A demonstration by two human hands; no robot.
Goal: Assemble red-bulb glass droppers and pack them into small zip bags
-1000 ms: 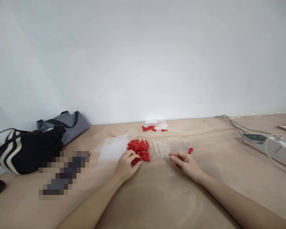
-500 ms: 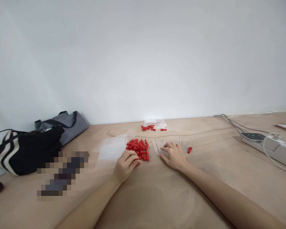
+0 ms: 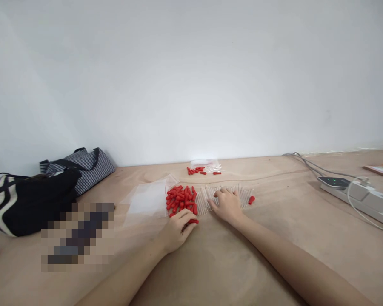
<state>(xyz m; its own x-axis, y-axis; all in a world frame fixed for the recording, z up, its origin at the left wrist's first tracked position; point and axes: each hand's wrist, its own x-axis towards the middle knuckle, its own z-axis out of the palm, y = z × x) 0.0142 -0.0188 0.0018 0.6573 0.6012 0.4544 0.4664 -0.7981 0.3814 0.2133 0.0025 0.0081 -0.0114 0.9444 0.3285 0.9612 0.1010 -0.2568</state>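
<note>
My left hand [image 3: 178, 229] is closed on a red bulb [image 3: 194, 221], whose end shows past the fingertips, at the near edge of a pile of red bulbs [image 3: 180, 197]. My right hand [image 3: 227, 205] rests on a row of thin clear tubes [image 3: 204, 199], its fingers bent and touching them; whether it grips one is hidden. One loose red bulb [image 3: 251, 199] lies right of the tubes. Left of the pile are flat clear plastic bags [image 3: 147, 197].
At the back lie a few red bulbs [image 3: 194, 170] beside a small clear bag [image 3: 204, 162]. A striped bag [image 3: 94, 170] and a black bag [image 3: 47, 199] stand left. On the right are a power strip [image 3: 370, 195] and cables. A blurred dark object is at left.
My left hand has moved right and nearer to me, with a red bulb now showing in its fingers. My right hand has shifted slightly left over the tubes.
</note>
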